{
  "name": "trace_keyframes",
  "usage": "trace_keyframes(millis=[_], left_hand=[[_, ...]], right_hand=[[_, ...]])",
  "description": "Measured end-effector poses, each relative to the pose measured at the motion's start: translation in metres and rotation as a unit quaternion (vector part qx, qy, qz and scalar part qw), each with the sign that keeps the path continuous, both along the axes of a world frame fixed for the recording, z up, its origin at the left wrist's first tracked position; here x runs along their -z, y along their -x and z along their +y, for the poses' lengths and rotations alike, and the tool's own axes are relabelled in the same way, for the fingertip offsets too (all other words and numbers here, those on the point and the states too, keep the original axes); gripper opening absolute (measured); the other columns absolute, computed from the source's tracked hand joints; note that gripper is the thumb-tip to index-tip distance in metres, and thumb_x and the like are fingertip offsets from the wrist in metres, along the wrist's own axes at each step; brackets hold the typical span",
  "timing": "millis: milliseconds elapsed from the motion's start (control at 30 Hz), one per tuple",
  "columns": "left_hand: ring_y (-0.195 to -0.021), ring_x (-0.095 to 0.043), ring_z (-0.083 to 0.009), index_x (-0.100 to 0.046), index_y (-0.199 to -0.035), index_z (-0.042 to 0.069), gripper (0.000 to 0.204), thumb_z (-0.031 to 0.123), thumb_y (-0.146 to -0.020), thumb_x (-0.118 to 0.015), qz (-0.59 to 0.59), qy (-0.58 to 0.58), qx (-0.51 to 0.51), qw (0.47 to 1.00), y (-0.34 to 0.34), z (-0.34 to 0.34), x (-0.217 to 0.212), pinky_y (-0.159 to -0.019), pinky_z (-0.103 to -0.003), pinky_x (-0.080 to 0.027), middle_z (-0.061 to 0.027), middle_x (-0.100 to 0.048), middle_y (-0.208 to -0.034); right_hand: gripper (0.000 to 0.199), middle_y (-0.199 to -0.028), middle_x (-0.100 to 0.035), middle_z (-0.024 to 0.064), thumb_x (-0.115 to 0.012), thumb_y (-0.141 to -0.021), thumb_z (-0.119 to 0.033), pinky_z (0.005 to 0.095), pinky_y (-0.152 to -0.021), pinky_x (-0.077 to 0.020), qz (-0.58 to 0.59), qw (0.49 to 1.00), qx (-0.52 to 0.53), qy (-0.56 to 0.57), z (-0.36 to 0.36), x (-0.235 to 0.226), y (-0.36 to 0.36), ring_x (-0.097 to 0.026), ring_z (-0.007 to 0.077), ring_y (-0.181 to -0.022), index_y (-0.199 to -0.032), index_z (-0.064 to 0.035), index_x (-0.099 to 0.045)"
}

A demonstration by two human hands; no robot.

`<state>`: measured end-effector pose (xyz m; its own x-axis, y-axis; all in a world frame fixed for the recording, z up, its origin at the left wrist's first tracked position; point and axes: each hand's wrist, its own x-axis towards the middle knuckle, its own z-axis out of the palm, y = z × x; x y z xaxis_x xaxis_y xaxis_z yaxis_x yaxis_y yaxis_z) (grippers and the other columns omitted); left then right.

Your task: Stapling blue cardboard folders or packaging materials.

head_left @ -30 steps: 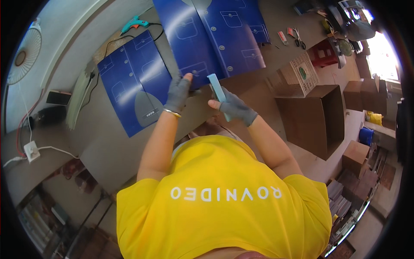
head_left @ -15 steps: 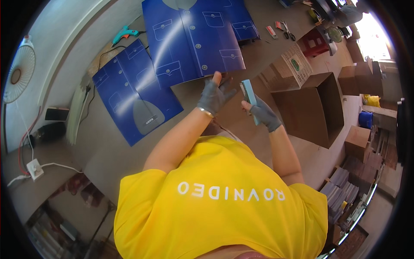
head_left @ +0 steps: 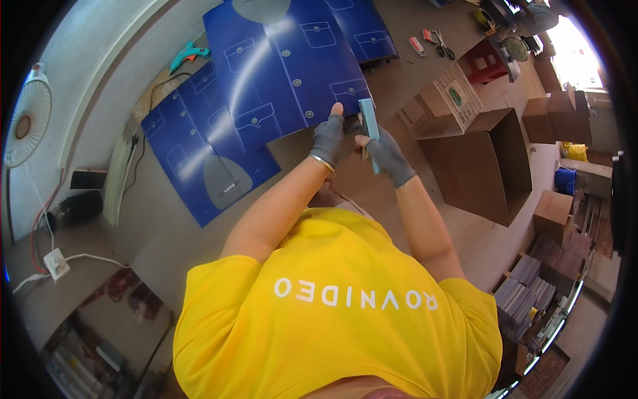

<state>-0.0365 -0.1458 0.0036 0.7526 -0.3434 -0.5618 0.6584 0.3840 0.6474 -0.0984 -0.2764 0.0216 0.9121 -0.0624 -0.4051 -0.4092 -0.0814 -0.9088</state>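
Observation:
Both my hands wear grey fingerless gloves. My right hand (head_left: 387,154) grips a narrow light-blue strip (head_left: 369,124) that stands on edge in front of me. My left hand (head_left: 328,137) is right beside it, fingers touching the strip's lower part, thumb pointing up at the edge of a large blue printed sheet (head_left: 286,63) with shirt-pocket and button patterns. A second blue printed sheet (head_left: 203,153) lies to the left of it on the brown table (head_left: 159,226).
A teal glue gun (head_left: 186,53) lies at the table's far left. An open brown cardboard box (head_left: 485,159) and a patterned basket-like box (head_left: 448,96) stand to the right, with scissors (head_left: 442,43) beyond. A white fan (head_left: 26,123) and a power strip (head_left: 53,263) are at left.
Both hands have moved forward and to the right together with the light-blue strip, ending at the near edge of the big blue sheet. My view has shifted too.

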Motion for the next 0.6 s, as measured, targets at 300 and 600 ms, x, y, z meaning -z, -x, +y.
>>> trace_keyframes(millis=[300,600], left_hand=[[-0.097,-0.063,-0.0209,-0.062,-0.112,-0.006,0.056,0.045,-0.095,-0.051,-0.049,-0.058,0.015,0.997,0.003,-0.006,0.027,-0.087,-0.032,-0.049,-0.0151,-0.066,-0.106],[-0.091,-0.062,-0.017,-0.063,-0.108,-0.006,0.051,0.042,-0.093,-0.058,0.021,-0.028,0.013,0.999,0.005,0.015,-0.006,-0.081,-0.032,-0.051,-0.0105,-0.065,-0.104]], right_hand=[[0.019,-0.074,-0.056,0.0034,-0.059,-0.09,-0.018,0.0275,-0.051,-0.0474,0.078,0.995,0.038,0.057,0.007,-0.005,-0.011,-0.056,0.0134,-0.057,-0.101,-0.0026,-0.06],[0.03,-0.075,-0.06,0.0058,-0.064,-0.089,-0.029,0.0284,-0.057,-0.0486,0.099,0.995,-0.008,0.005,0.01,-0.007,-0.001,-0.059,0.0141,-0.064,-0.099,-0.0017,-0.058]])
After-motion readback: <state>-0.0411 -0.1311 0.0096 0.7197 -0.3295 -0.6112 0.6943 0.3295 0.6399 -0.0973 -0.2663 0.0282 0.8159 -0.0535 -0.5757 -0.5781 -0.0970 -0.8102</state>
